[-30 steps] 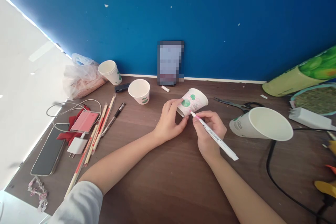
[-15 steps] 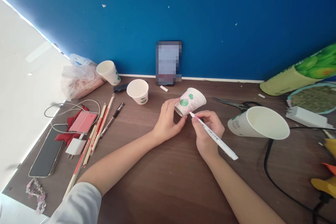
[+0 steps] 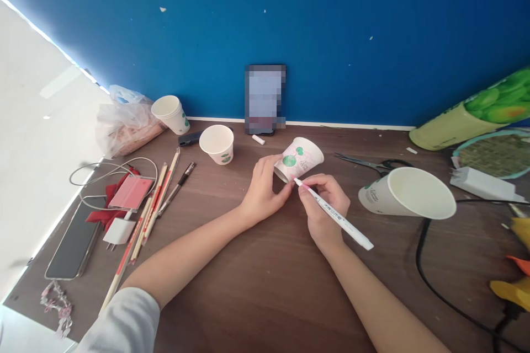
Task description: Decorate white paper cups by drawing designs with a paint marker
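A small paper cup [image 3: 301,157] with green marks and pink colouring lies tilted on the brown table [image 3: 256,292], mouth facing away to the right. My left hand [image 3: 265,190] grips its base end, fingers wrapped round it. My right hand [image 3: 325,207] pinches a white marker pen [image 3: 336,215], whose pink tip touches the lower side of the cup near its base.
A large paper cup [image 3: 403,193] lies on its side to the right, scissors [image 3: 372,164] behind it, a black cable [image 3: 439,281] beside it. Two more cups [image 3: 217,143], chopsticks [image 3: 153,207], a pen, a charger, a phone [image 3: 74,240] and a plastic bag [image 3: 124,121] sit left. A tablet [image 3: 265,98] leans on the blue wall.
The pen tip has slid left along the cup's side, toward its base. The cup and my left hand have barely moved.
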{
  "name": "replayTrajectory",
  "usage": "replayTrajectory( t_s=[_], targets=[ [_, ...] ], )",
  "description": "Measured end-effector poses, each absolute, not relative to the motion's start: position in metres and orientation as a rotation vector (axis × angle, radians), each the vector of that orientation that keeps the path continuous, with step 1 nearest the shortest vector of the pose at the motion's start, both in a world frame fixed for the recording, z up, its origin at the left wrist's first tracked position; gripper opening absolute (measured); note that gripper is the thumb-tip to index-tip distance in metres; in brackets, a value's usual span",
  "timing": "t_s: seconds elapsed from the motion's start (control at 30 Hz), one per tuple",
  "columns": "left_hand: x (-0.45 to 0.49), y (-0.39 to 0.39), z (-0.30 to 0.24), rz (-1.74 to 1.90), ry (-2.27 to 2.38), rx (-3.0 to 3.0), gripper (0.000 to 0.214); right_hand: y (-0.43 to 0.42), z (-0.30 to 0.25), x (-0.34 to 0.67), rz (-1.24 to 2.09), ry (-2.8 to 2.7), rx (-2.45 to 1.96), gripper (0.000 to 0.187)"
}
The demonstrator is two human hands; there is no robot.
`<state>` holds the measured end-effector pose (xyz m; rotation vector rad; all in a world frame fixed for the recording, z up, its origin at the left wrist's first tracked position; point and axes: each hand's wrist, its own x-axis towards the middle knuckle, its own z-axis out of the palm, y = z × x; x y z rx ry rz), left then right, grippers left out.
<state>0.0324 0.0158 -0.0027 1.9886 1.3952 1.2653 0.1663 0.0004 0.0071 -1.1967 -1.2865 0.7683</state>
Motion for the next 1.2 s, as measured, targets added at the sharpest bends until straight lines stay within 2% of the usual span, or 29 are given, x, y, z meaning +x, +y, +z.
replayTrajectory(
  t_s=[1.2],
  targets=[
    [0.0335, 0.0156, -0.0020, 1.286, 1.404, 1.947, 0.045, 0.0010, 0.0056, 0.1669, 0.750, -1.268, -1.198, 0.005]
  ],
)
